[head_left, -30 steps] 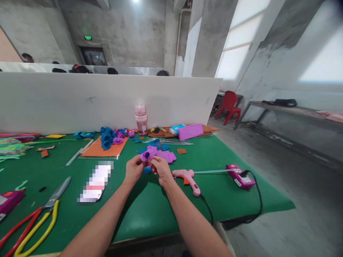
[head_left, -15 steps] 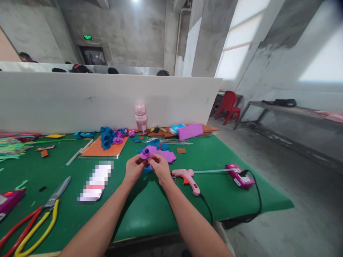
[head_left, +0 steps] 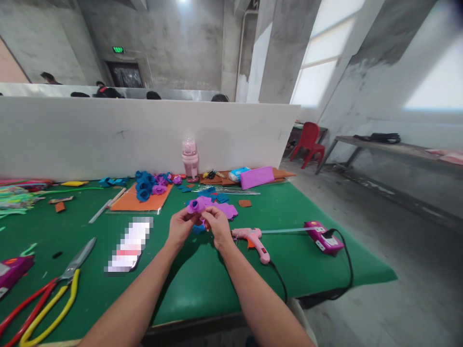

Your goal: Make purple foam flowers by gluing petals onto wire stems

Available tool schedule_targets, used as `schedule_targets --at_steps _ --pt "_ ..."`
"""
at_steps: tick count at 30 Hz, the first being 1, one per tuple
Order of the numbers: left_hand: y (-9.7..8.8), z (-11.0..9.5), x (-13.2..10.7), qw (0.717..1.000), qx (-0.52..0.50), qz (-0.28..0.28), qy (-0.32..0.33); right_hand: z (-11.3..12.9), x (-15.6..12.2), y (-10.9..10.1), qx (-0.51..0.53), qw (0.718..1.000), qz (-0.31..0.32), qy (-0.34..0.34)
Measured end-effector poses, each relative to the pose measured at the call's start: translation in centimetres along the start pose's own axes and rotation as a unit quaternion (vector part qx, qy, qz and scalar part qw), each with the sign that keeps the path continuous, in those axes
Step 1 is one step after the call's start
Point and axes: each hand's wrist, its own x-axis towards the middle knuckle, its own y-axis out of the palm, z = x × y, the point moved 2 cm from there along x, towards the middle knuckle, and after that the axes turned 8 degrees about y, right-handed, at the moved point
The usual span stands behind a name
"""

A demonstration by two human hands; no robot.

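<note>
Between my two hands is a purple flower (head_left: 196, 206) with a dark blue centre, held above the table. My left hand (head_left: 180, 227) pinches it from the left and below. My right hand (head_left: 217, 225) has its fingertips closed on the flower's right side. Just behind the hands lie cut purple pieces (head_left: 227, 210) and blue pieces (head_left: 222, 198). A pink glue gun (head_left: 255, 239) rests on the table right beside my right hand, a clear glue stick (head_left: 284, 232) running out of its back.
Long red-and-yellow-handled scissors (head_left: 68, 279) and a blurred-out phone (head_left: 130, 245) lie to the left. Finished blue flowers (head_left: 144, 185) sit on an orange sheet (head_left: 126, 203). A pink bottle (head_left: 190, 161) stands against the white partition (head_left: 152, 135). A purple power strip (head_left: 323, 238) with its cord is at right.
The flower has tilted slightly, and its blue centre has shifted a little to the left. My right fingers have moved along its edge. Behind the partition, a person's head has moved right.
</note>
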Motion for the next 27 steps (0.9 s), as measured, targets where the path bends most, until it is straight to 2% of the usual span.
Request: schedule_targets --at_steps 7,15,21,27 --pt "0.05 -0.05 0.02 1.000 -0.003 0.017 0.010 0.35 -0.35 0.30 -0.002 1.000 0.006 -0.006" --pt "-0.04 -0.15 0.20 0.999 0.015 -0.006 0.029 0.54 -0.51 0.41 -0.031 0.999 0.007 0.012" --pt "-0.18 0.27 0.17 0.998 0.045 0.002 0.048 0.12 -0.34 0.23 -0.011 0.999 0.021 0.032" --pt "-0.22 0.76 0.16 0.998 0.042 0.004 0.043 0.12 -0.37 0.23 -0.011 0.999 0.007 0.036"
